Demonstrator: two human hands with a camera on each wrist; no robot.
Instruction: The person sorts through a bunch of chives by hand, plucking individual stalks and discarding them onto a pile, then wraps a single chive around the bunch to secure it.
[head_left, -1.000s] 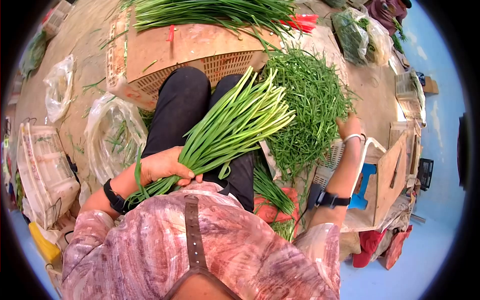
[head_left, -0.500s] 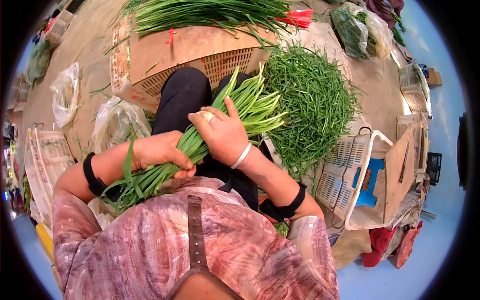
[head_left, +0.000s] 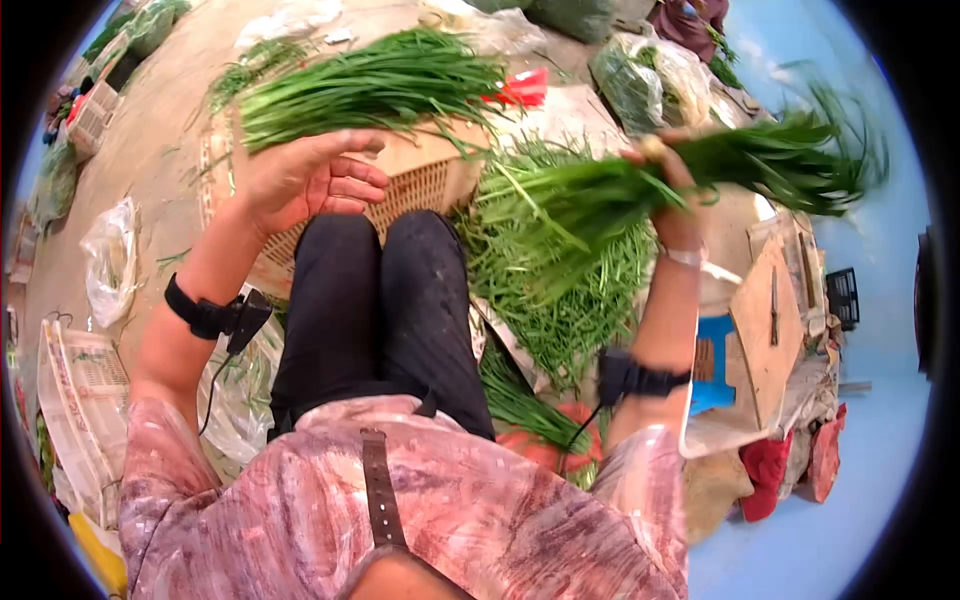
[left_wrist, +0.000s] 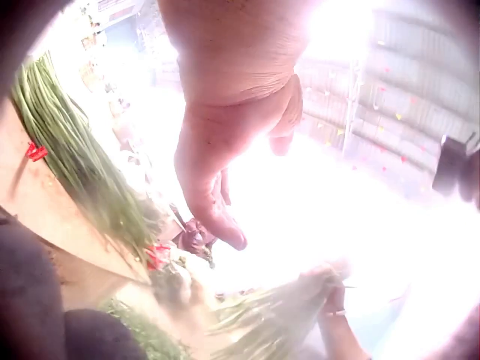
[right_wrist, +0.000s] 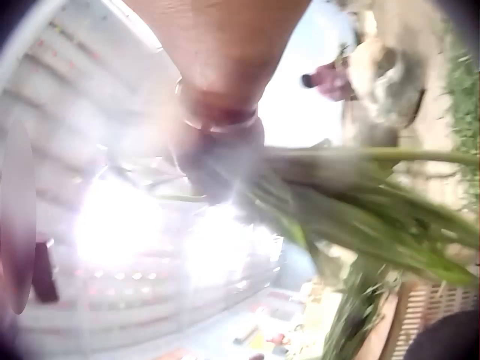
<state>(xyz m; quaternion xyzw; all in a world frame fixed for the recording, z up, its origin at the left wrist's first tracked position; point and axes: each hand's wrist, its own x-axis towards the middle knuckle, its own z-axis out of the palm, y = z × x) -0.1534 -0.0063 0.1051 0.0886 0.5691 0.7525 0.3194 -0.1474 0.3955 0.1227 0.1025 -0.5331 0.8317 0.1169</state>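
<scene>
In the head view my right hand (head_left: 676,190), raised at the right, grips a bunch of garlic chives (head_left: 775,162) around its middle. The pale stalk ends point left and the dark leaf tips fan out to the right, blurred by motion. Over the left knee hangs my left hand (head_left: 305,185), empty, its fingers loosely bent and the thumb apart. The right wrist view shows the held chives (right_wrist: 360,217) streaming away from the fist. Beyond the left hand lie more chives (head_left: 370,88) on a board-topped crate (head_left: 430,185).
A heap of loose green trimmings (head_left: 580,335) covers the floor right of the knees. Red ties (head_left: 522,88) lie by the far chives. A crate with a blue stool-like piece (head_left: 712,365) stands right; a clear plastic bag (head_left: 245,390) lies left.
Both hands were together on the chives over the lap. The left hand has let go and moved forward; the right hand has swung the bunch up and to the right.
</scene>
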